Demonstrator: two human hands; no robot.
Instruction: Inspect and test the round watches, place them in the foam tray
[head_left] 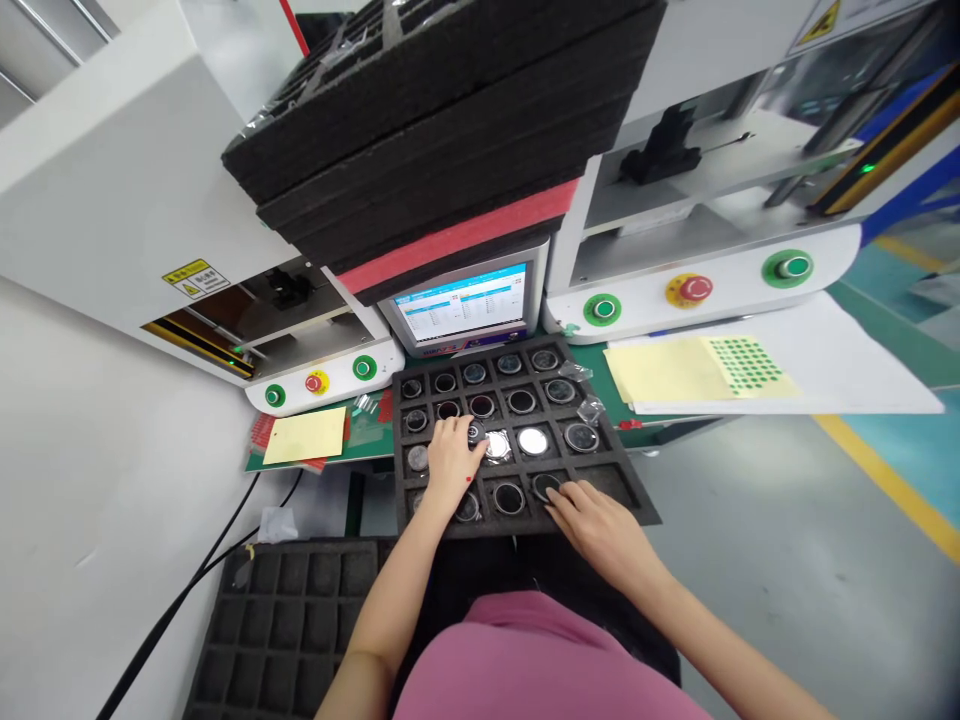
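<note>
Left of and below the left grip (452,460) lies a matte foam rack (282,598) of square pockets; farther left, flat yellow paper (306,436) rests on the smooth green desk (377,446). The left grip pinches a round black piece (475,434) over a dark foam tray (619,484). Just right sits a shiny silver disc (496,446). The right grip (604,528) touches a round, dark, rimmed disc (545,486) in its pocket; whether it is clasped cannot be told.

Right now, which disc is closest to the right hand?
The bottom row's rightmost disc: the right hand covers part of its edge and no other disc's.
</note>
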